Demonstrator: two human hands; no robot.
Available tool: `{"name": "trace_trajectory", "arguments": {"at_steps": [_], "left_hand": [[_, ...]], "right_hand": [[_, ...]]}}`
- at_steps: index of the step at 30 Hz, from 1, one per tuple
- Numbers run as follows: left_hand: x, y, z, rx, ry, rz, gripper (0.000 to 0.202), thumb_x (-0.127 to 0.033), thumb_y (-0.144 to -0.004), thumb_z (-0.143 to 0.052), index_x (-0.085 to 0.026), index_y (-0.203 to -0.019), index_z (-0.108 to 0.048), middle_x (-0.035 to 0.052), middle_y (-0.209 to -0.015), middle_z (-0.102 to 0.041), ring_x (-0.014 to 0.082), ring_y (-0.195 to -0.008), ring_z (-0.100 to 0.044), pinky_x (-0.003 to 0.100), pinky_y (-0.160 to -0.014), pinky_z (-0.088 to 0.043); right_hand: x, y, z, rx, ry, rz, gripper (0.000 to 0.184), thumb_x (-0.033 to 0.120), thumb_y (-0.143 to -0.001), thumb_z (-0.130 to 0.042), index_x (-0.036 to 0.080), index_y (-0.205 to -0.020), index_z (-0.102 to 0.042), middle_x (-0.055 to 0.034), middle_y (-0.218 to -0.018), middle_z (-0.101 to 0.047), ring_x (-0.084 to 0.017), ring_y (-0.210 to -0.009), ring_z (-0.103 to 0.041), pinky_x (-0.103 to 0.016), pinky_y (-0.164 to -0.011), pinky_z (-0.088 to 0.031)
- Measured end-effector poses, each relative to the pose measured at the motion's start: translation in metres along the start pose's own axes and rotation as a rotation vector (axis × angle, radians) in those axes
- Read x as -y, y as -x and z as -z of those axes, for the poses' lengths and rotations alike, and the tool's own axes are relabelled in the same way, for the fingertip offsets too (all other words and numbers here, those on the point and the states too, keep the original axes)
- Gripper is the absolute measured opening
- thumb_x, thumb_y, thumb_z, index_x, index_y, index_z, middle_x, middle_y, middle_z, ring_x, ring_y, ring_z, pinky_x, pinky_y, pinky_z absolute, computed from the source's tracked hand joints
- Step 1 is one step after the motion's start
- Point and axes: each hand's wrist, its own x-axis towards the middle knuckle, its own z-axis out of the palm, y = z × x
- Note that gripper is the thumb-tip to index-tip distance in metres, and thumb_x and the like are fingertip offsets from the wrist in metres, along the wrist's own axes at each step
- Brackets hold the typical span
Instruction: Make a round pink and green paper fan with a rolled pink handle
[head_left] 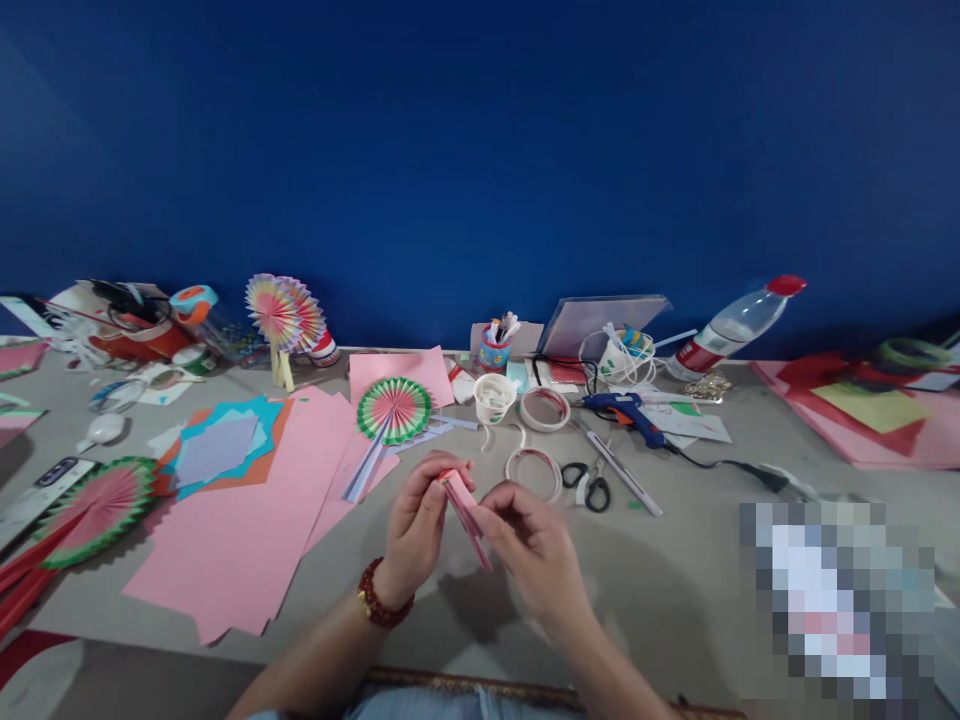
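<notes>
Left grip (421, 508) and right grip (534, 548) pinch narrow, layered pink paper (466, 507).

I have some folded paper (463, 500) between my left hand (420, 508) and my right hand (534, 548) over the table (637, 620), with loose sheets (232, 540) to my left and a paper fan (394, 410) past my left hand. Farther off sits a cup (495, 404), and to its right are 2 tape rolls (545, 427), 1 nearer me, with scissors (598, 492) just right of that one. Behind the scissors is a glue gun (643, 422), and a bottle (731, 330) is farther right, by the wall (480, 150).
</notes>
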Motion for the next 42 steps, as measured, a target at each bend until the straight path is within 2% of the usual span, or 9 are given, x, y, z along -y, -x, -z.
{"name": "trace_trajectory", "arguments": {"at_steps": [5, 13, 21, 27, 33, 38, 42], "left_hand": [[0.002, 0.001, 0.003, -0.001, -0.05, -0.008, 0.022, -0.031, -0.098, -0.053, -0.022, -0.108, -0.07, 0.0073, -0.099, -0.065, 0.0202, -0.094, -0.062, 0.039, -0.09, -0.052], [0.003, 0.001, 0.003, 0.0, -0.066, -0.022, 0.021, -0.033, -0.097, -0.056, -0.023, -0.105, -0.071, 0.0065, -0.096, -0.065, 0.0204, -0.092, -0.06, 0.037, -0.086, -0.051], [0.004, 0.0, 0.002, -0.007, -0.024, -0.005, 0.019, -0.034, -0.096, -0.058, -0.023, -0.104, -0.072, 0.0061, -0.095, -0.065, 0.0201, -0.091, -0.059, 0.037, -0.087, -0.05], [0.003, 0.0, 0.002, 0.036, -0.051, -0.019, 0.023, -0.032, -0.098, -0.054, -0.022, -0.107, -0.071, 0.0059, -0.09, -0.064, 0.0201, -0.091, -0.059, 0.042, -0.096, -0.049], [0.002, 0.0, 0.0, -0.003, -0.051, 0.029, 0.023, -0.04, -0.094, -0.06, -0.022, -0.102, -0.072, 0.0061, -0.089, -0.064, 0.0221, -0.092, -0.06, 0.04, -0.089, -0.051], [0.003, 0.001, -0.001, 0.01, 0.003, 0.042, 0.02, -0.035, -0.095, -0.059, -0.022, -0.104, -0.071, 0.0052, -0.092, -0.063, 0.0197, -0.088, -0.06, 0.039, -0.089, -0.05], [0.002, 0.001, -0.004, -0.001, 0.064, 0.09, 0.018, -0.034, -0.094, -0.06, -0.023, -0.104, -0.071, 0.0047, -0.093, -0.062, 0.0173, -0.085, -0.06, 0.034, -0.084, -0.05]], "right_hand": [[-0.004, 0.001, 0.001, -0.006, 0.01, 0.009, 0.026, 0.039, -0.089, -0.063, 0.019, -0.072, -0.061, 0.0007, -0.066, -0.056, -0.013, -0.061, -0.048, -0.024, -0.056, -0.039], [-0.001, -0.001, 0.0, 0.005, 0.0, -0.022, 0.028, 0.041, -0.088, -0.064, 0.019, -0.072, -0.06, 0.0011, -0.066, -0.055, -0.013, -0.061, -0.048, -0.024, -0.056, -0.039], [-0.006, -0.001, 0.0, 0.03, -0.069, -0.098, 0.03, 0.046, -0.086, -0.068, 0.02, -0.073, -0.061, 0.0028, -0.062, -0.054, -0.012, -0.055, -0.049, -0.023, -0.053, -0.04], [-0.009, -0.003, 0.002, 0.045, -0.111, -0.144, 0.031, 0.048, -0.084, -0.071, 0.02, -0.073, -0.062, 0.0019, -0.062, -0.058, -0.012, -0.054, -0.05, -0.023, -0.051, -0.041], [-0.012, -0.007, 0.001, 0.049, -0.114, -0.139, 0.034, 0.05, -0.082, -0.071, 0.02, -0.073, -0.06, -0.0013, -0.068, -0.064, -0.014, -0.061, -0.055, -0.024, -0.054, -0.044], [-0.011, -0.01, 0.001, 0.059, -0.141, -0.145, 0.035, 0.05, -0.079, -0.073, 0.019, -0.071, -0.06, -0.0011, -0.069, -0.064, -0.015, -0.065, -0.057, -0.025, -0.06, -0.044], [-0.014, -0.011, 0.001, 0.042, -0.162, -0.149, 0.033, 0.047, -0.079, -0.074, 0.02, -0.071, -0.059, -0.0002, -0.069, -0.063, -0.015, -0.067, -0.057, -0.026, -0.063, -0.044]]}}
